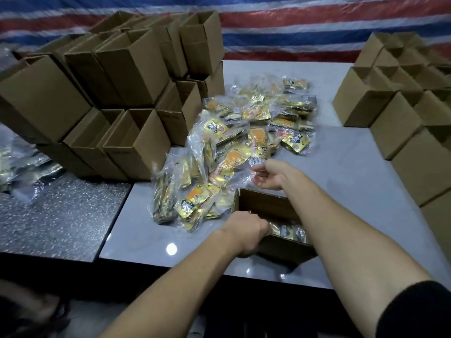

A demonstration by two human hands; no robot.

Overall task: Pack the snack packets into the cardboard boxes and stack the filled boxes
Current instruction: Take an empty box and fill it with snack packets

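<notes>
Two hands share this step: my left hand (pixel 246 231) has its fingers curled over the near-left wall of the open cardboard box (pixel 264 203), and my right hand (pixel 268 176) reaches past the box's far wall to the pile of snack packets (pixel 244 132). The right fingers (pixel 256 173) are apart and loosely bent, touching the crinkled clear bag (pixel 234 167) at the near edge of the pile. I see no closed pinch there.

The box stands on the desk (pixel 341 167) near its front edge, mouth up, with a few gold packets (pixel 289 232) lying low against its near side. By my judgement it is only partly filled, so the step in hand is fetching the next load.

To do it well, I would take the near bag by a firm fold of plastic, not by one corner. The film looks slippery, and loose packets inside could shift and swing. I would lift clear of the box's far wall before bringing the load over, since dragging it could push the box back or fold that wall in. My left hand should hold the box square and keep its mouth spread. I would lay the packets flat on those inside, not on end, so that the box can carry another on top.

Open boxes are stacked at the far left (pixel 127 69), with more at the right (pixel 395 118). I cannot tell which of them are filled.
</notes>
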